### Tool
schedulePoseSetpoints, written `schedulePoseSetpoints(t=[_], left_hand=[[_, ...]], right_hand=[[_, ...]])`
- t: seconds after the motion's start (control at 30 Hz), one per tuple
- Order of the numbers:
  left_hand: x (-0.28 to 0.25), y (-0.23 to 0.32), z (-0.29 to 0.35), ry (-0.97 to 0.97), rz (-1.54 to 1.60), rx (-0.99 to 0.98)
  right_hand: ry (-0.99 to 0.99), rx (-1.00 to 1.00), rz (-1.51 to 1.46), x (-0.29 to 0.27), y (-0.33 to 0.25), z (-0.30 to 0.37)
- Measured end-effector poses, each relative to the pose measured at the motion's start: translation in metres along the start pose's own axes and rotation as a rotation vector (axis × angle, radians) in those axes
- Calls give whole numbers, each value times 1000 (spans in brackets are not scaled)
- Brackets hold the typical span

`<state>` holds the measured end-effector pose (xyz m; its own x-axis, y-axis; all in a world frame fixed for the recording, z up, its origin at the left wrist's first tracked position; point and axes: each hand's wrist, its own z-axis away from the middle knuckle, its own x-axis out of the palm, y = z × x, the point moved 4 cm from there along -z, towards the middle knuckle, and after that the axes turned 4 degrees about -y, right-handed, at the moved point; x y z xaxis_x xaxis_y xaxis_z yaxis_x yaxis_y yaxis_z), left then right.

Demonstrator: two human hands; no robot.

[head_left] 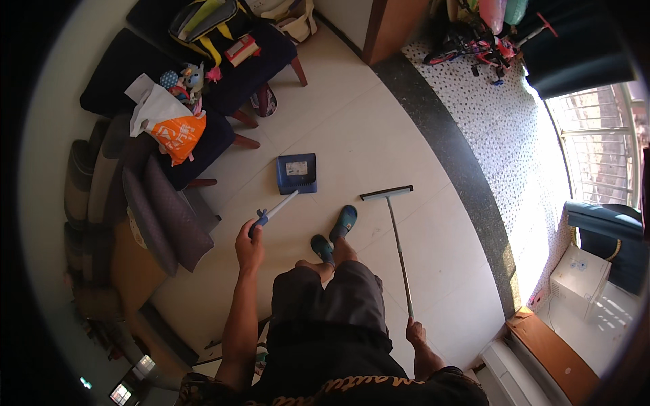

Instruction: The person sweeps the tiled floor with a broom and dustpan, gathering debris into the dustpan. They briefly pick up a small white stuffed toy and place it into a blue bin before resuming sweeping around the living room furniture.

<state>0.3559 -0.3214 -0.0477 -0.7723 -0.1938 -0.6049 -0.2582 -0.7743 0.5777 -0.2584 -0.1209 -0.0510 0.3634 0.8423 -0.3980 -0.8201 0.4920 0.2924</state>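
Note:
My left hand [250, 242] is closed around the blue grip of a long-handled dustpan. The dustpan's blue pan [296, 181] rests on the tiled floor ahead of my feet, joined to a pale handle. In my right hand [416, 333], low at my right side, is the grey pole of a floor squeegee [399, 257]. Its wide dark-edged head lies on the floor ahead and to the right of my feet, apart from the pan. Any dirt in the pan is too small to make out.
Dark chairs [267, 57] along the left carry a bag, toys and an orange-and-white plastic bag [176, 132]. A dark stone strip [467, 162] divides the room from a speckled floor at right, where a small pink bicycle [484, 51] and a white box [579, 274] stand.

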Motion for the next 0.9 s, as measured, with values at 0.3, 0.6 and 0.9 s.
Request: schedulePoseSetpoints(t=[0.3,0.6,0.9], left_hand=[[21,68,-43,-77,-28,54],[15,106,-86,-83,-11,148],[-3,164,-142,-149,-35,230]], right_hand=[[215,-167,-237,-34,-53,-9],[365,-559,-484,-191,-428,-101],[245,-430,-468,-263,-627,-111]])
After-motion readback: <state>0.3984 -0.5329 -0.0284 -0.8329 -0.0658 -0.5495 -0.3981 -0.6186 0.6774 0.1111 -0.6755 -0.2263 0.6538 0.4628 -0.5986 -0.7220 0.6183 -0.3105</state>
